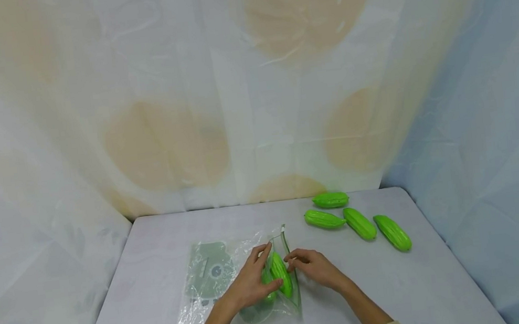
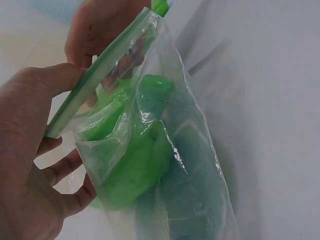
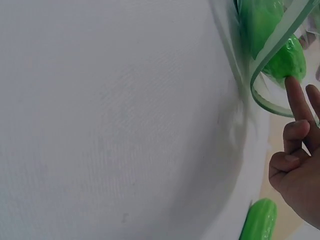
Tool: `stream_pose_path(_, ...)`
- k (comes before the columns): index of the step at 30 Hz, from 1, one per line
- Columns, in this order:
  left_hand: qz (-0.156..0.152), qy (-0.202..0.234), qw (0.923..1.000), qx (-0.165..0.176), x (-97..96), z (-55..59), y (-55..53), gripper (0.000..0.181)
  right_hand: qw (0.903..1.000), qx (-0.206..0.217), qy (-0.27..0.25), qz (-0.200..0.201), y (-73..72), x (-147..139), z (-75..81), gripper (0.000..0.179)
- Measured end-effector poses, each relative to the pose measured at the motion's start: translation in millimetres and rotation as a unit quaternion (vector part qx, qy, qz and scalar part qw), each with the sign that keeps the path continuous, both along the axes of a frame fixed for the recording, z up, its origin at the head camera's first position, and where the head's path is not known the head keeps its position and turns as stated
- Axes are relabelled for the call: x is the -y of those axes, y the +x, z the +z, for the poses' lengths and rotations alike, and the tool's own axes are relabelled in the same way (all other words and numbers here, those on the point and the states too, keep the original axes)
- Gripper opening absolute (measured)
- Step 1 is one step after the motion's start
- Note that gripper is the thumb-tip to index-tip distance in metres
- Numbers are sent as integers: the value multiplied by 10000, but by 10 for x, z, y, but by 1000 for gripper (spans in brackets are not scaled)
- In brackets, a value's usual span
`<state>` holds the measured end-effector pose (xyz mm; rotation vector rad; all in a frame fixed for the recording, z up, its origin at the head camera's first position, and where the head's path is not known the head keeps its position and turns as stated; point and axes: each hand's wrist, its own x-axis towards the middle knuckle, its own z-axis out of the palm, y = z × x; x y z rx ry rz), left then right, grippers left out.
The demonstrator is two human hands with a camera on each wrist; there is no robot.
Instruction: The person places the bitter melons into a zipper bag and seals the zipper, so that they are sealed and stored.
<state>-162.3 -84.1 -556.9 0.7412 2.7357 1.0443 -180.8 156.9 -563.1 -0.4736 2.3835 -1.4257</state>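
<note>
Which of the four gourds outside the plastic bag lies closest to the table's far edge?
The rearmost green gourd, lying crosswise at the far edge of the table; the other three loose gourds all lie nearer the front.

Green gourds (image 1: 392, 233): six. Plastic bag (image 1: 215, 280): one.

Under the left hand (image 1: 252, 283), a clear plastic bag (image 1: 187, 317) gleams, crinkled; beyond the right hand (image 1: 315, 268), ridged vegetables (image 1: 360, 224) look glossy; the bench (image 1: 434, 291) beneath is matt.

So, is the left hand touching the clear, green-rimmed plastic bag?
Touching: the left wrist view shows the left hand against the green rim of the bag.
</note>
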Motion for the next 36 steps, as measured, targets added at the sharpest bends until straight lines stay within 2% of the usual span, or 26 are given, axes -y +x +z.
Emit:
stream_pose_path(5,21,49,9998,-173,-4,-36,17,94,9985,-56,-332,438,19,-32,-57,30)
stream_pose_path(11,-33,139,9996,-252,0,-46,17,97,9947,-156,-422,924,32,-19,-138,38)
stream_pose_path(18,-14,80,9989,-472,3,-58,12,98,9938,-216,-413,1014,47,-10,-113,35)
stream_pose_path(24,15,48,9993,-378,-1,-57,14,99,9935,-233,-426,1028,54,7,-98,35)
stream_pose_path(28,21,65,9993,-357,1,-53,20,99,9928,-206,-501,1066,118,40,60,34)
stream_pose_path(30,14,78,9993,-373,4,-53,23,99,9923,-202,-519,1102,121,50,64,34)
stream_pose_path(36,-9,116,9991,-400,11,-64,26,99,9923,-148,-486,1130,67,48,-103,37)
